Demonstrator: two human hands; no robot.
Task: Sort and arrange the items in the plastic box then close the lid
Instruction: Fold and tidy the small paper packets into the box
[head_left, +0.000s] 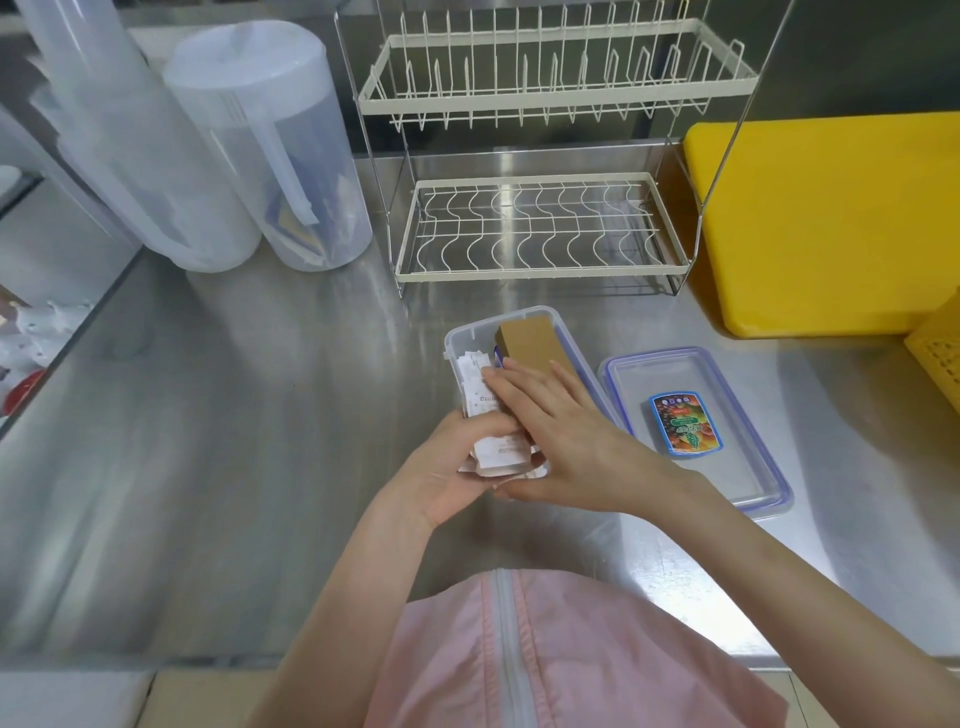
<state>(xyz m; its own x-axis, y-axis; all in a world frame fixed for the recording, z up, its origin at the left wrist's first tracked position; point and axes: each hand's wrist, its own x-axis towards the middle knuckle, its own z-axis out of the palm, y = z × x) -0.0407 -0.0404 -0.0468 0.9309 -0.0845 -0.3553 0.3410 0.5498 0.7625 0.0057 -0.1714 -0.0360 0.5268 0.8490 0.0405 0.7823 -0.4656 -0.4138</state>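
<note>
A clear plastic box (470, 325) stands open on the steel counter, holding a brown cardboard packet (530, 340) along its right side and white paper sachets (475, 376) on its left. My left hand (452, 470) grips a bunch of the white sachets (500, 451) at the box's near end. My right hand (558, 436) lies flat over the box with straight fingers, touching the brown packet and the sachets. The box's lid (753, 467), clear with a blue seal and a colourful sticker, lies upside-up on the counter just right of the box.
A white wire dish rack (540, 228) stands behind the box. Two translucent plastic jugs (270, 145) are at the back left. A yellow cutting board (826, 228) and a yellow basket (935, 364) sit at the right. The counter's left edge drops off.
</note>
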